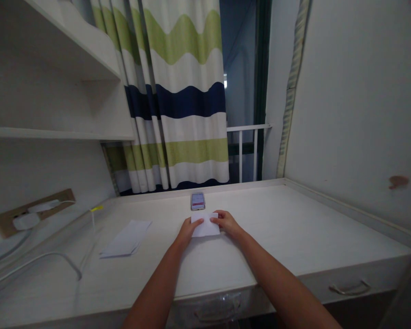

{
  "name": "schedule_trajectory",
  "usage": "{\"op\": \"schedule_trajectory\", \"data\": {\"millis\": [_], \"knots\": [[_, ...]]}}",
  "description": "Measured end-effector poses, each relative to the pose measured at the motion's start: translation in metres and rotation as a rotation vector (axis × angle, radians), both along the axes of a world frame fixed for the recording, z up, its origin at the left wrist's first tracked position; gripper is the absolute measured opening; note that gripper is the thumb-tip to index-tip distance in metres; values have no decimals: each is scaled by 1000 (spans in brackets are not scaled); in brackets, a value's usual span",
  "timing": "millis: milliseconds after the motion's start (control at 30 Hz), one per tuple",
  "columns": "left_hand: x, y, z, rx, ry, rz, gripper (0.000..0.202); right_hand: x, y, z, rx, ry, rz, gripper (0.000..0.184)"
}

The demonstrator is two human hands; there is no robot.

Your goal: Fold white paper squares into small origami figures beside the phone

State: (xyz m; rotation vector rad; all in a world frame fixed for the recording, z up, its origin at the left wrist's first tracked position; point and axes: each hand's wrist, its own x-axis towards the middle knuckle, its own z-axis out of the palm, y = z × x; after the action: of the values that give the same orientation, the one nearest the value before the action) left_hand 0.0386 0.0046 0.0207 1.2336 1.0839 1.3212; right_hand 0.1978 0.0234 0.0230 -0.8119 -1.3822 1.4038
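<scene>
A small white sheet of paper (205,227), perhaps folded, is held between my two hands above the desk. My left hand (188,230) pinches its left edge, thumb on top and the other fingers hidden beneath. On the opposite side my right hand (227,222) grips the upper right corner, thumb over the paper and fingers behind it. Just beyond the paper a phone (197,201) with a lit screen lies on the desk. Several loose white sheets (126,238) are stacked to the left of my left hand.
The white desk (294,219) has a raised rim and drawers with a metal handle (350,289) in front. White cables (55,254) trail along the left from plugs (26,221) in a wall socket. A shelf (61,133) overhangs the left side; a striped curtain (192,100) hangs behind.
</scene>
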Motion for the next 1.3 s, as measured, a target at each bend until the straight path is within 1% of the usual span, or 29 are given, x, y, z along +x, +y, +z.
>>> {"op": "schedule_trajectory", "data": {"millis": [67, 133, 200, 333, 433, 533, 833, 967, 1067, 1200, 1300], "knots": [[0, 0, 0, -30, -47, -11, 35, 0, 0, -1, 12, -17, 5, 31], [0, 0, 0, -20, -35, 10, 37, 0, -1, -2, 23, -43, 20, 29], [-1, 1, 0, 5, 34, 44, 37, 0, 0, -4, 27, -70, 31, 27], [-3, 4, 0, 68, 193, 108, 29, -1, 4, -7, 51, -90, 50, 25], [-3, 5, -1, 109, 249, 138, 24, -1, 6, -9, 80, -101, 48, 24], [-2, 5, -3, 128, 261, 162, 20, -1, 6, -9, 94, -125, 26, 22], [-3, 8, -5, 96, 238, 189, 22, -2, 0, -4, 113, -134, 37, 23], [-4, 7, -6, 58, 206, 211, 21, -3, 4, -7, 133, -125, -9, 27], [-3, 4, -3, 25, 166, 218, 18, -4, 6, -9, 163, -133, -37, 28], [0, 0, 2, -3, 41, 212, 16, -6, 6, -10, 263, -164, -36, 28], [1, -1, 5, 6, -63, 210, 15, -8, 0, -7, 403, -251, -94, 23]]}}
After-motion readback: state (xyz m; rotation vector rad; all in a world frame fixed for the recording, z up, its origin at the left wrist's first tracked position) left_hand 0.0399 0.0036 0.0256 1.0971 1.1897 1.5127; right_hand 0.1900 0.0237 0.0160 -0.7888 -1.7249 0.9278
